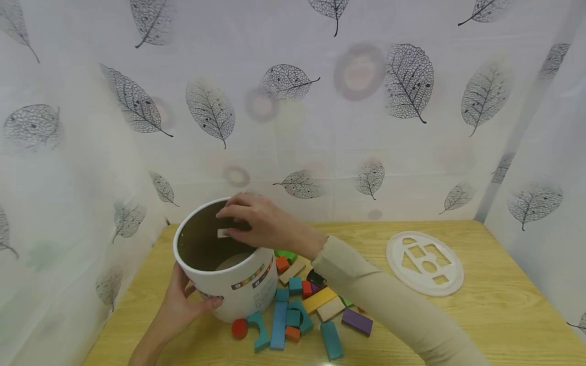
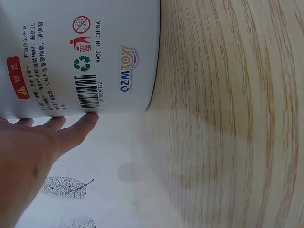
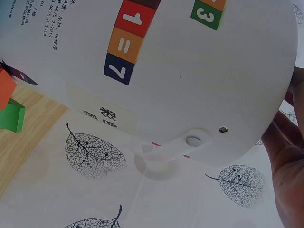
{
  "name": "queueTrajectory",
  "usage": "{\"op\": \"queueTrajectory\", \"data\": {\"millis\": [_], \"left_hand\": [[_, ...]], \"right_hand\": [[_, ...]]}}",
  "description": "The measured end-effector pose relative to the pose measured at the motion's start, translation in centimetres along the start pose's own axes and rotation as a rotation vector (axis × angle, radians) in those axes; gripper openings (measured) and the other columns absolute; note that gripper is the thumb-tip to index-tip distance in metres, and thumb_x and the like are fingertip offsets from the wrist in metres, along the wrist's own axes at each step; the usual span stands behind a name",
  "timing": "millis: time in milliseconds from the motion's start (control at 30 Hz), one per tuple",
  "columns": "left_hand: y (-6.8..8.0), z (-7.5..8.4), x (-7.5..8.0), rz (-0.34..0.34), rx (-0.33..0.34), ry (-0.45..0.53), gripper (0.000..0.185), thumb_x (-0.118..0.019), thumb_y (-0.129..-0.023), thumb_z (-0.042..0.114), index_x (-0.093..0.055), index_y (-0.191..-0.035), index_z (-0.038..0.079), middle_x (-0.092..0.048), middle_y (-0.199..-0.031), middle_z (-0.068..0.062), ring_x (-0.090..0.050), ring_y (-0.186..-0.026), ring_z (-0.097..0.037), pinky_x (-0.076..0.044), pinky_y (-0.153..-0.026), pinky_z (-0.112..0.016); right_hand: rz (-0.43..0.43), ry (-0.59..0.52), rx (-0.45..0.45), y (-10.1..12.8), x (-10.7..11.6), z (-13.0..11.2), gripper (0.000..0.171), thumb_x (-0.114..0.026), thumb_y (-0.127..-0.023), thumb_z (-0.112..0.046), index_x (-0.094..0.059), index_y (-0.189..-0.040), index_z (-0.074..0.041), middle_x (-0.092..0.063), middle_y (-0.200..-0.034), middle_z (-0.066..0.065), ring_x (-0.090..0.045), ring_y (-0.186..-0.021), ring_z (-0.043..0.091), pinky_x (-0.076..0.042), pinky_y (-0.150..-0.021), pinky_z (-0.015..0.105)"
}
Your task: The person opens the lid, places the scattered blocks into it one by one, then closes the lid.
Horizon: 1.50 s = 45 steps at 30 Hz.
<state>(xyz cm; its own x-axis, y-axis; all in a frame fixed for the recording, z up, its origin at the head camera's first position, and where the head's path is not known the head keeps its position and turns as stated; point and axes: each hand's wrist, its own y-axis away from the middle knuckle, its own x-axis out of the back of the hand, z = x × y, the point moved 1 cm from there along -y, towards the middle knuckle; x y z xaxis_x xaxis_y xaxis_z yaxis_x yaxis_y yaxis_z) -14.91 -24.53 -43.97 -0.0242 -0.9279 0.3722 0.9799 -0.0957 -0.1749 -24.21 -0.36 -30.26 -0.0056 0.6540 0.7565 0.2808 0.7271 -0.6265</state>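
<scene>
Cream sleeve (image 1: 403,310), nearest the camera, on the right arm, which slants from the near right edge up and left over the blocks to the bucket's mouth. Right hand (image 1: 267,223): back upward, wrist above the bucket's right rim, fingers bent, thumb and fingers pinching a small pale block (image 1: 222,233) just within the mouth. Left hand (image 1: 180,307): at the bucket's near left side, thumb on the near wall, fingers curled round the left, gripping it. White bucket (image 1: 254,287): one, left of centre on the wooden table (image 1: 499,300), mouth uncovered; no blocks made out in the visible part of its inside, the rest hidden. Loose outside, right and near of it: red round block (image 1: 239,329), teal arch (image 1: 259,333), long blue block (image 1: 279,325), yellow block (image 1: 320,300), purple block (image 1: 357,323), teal block (image 1: 331,340), others partly covered by the sleeve. White lid (image 1: 418,278) with shaped holes: far right, flat, off the bucket. Progress, as judged: sorting between bucket and table under way, direction uncertain; most visible blocks lie outside, one is in hand, lid not on.
</scene>
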Motion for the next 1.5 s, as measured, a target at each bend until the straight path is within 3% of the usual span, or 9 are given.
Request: {"op": "queueTrajectory", "data": {"millis": [300, 600, 733, 900, 967, 1067, 1300, 1400, 1500], "left_hand": [[0.1, 0.1, 0.2, 0.003, 0.028, -0.002, 0.121, -0.086, -0.079, 0.007, -0.003, -0.163, 0.034, -0.025, -0.167, -0.011, -0.033, -0.146, -0.04, -0.039, -0.106, -0.079], [0.2, -0.1, 0.2, 0.011, 0.026, -0.005, 0.121, -0.086, -0.079, 0.007, -0.004, -0.163, 0.036, -0.024, -0.168, -0.01, -0.034, -0.145, -0.038, -0.04, -0.106, -0.078], [0.2, -0.1, 0.1, 0.026, -0.008, -0.016, 0.123, -0.087, -0.077, 0.005, -0.006, -0.164, 0.034, -0.026, -0.167, -0.009, -0.038, -0.142, -0.024, -0.042, -0.106, -0.076], [0.1, -0.2, 0.0, 0.036, -0.032, -0.028, 0.123, -0.089, -0.074, 0.003, -0.009, -0.164, 0.031, -0.029, -0.166, -0.011, -0.041, -0.137, -0.007, -0.043, -0.105, -0.074], [0.1, -0.1, -0.1, 0.037, -0.029, -0.027, 0.123, -0.088, -0.074, 0.003, -0.009, -0.164, 0.03, -0.031, -0.165, -0.012, -0.041, -0.136, -0.008, -0.043, -0.105, -0.073], [0.1, -0.1, -0.3, 0.035, -0.027, -0.017, 0.122, -0.088, -0.075, 0.003, -0.009, -0.164, 0.029, -0.032, -0.164, -0.013, -0.042, -0.137, -0.01, -0.043, -0.105, -0.074], [0.0, -0.1, -0.4, 0.033, -0.038, -0.004, 0.123, -0.088, -0.074, 0.002, -0.009, -0.164, 0.03, -0.031, -0.164, -0.013, -0.042, -0.139, -0.009, -0.043, -0.105, -0.073], [0.0, -0.1, -0.3, 0.041, -0.031, -0.016, 0.124, -0.089, -0.073, 0.003, -0.009, -0.164, 0.03, -0.03, -0.165, -0.013, -0.042, -0.139, -0.01, -0.043, -0.106, -0.073], [0.1, -0.2, -0.2, 0.043, -0.02, -0.022, 0.124, -0.09, -0.073, 0.004, -0.009, -0.164, 0.03, -0.029, -0.166, -0.013, -0.042, -0.139, -0.013, -0.043, -0.106, -0.074]], "right_hand": [[0.076, 0.019, -0.01, 0.6, 0.9, -0.7, 0.026, -0.079, -0.09, -0.015, -0.074, -0.114, -0.005, -0.07, -0.109, 0.008, -0.069, -0.096, 0.017, -0.054, -0.087, 0.009], [0.109, 0.126, 0.254, 3.9, 2.8, -4.3, 0.019, -0.079, -0.089, -0.015, -0.076, -0.107, -0.009, -0.071, -0.102, 0.004, -0.066, -0.084, 0.009, -0.053, -0.08, 0.004], [-0.087, 0.101, 0.296, 7.1, 0.6, -6.4, 0.017, -0.075, -0.093, -0.015, -0.074, -0.11, -0.013, -0.069, -0.107, 0.001, -0.067, -0.091, 0.006, -0.051, -0.088, 0.002], [-0.554, 0.077, 0.269, 10.7, -4.0, -8.2, 0.032, -0.059, -0.105, -0.033, -0.064, -0.134, -0.021, -0.06, -0.139, -0.001, -0.056, -0.122, 0.008, -0.044, -0.105, 0.007], [-0.678, 0.094, 0.244, 11.4, -5.7, -8.6, 0.043, -0.051, -0.106, -0.046, -0.057, -0.143, -0.026, -0.051, -0.152, -0.003, -0.049, -0.13, 0.006, -0.042, -0.108, 0.007], [-0.737, 0.108, 0.204, 11.9, -7.5, -9.1, 0.053, -0.046, -0.104, -0.059, -0.052, -0.148, -0.031, -0.043, -0.158, -0.005, -0.043, -0.132, 0.005, -0.041, -0.107, 0.008], [-0.816, 0.18, 0.033, 12.6, -8.9, -8.8, 0.052, -0.049, -0.098, -0.067, -0.059, -0.137, -0.033, -0.05, -0.139, -0.016, -0.047, -0.109, 0.001, -0.045, -0.078, 0.008], [-0.817, 0.191, -0.019, 13.6, -9.0, -8.6, 0.061, -0.046, -0.097, -0.07, -0.055, -0.141, -0.029, -0.048, -0.141, -0.015, -0.046, -0.109, 0.002, -0.044, -0.072, 0.007], [-0.793, 0.197, -0.019, 14.8, -8.8, -8.3, 0.056, -0.042, -0.098, -0.07, -0.062, -0.132, -0.03, -0.049, -0.138, -0.012, -0.047, -0.109, 0.003, -0.043, -0.067, 0.006]]}}
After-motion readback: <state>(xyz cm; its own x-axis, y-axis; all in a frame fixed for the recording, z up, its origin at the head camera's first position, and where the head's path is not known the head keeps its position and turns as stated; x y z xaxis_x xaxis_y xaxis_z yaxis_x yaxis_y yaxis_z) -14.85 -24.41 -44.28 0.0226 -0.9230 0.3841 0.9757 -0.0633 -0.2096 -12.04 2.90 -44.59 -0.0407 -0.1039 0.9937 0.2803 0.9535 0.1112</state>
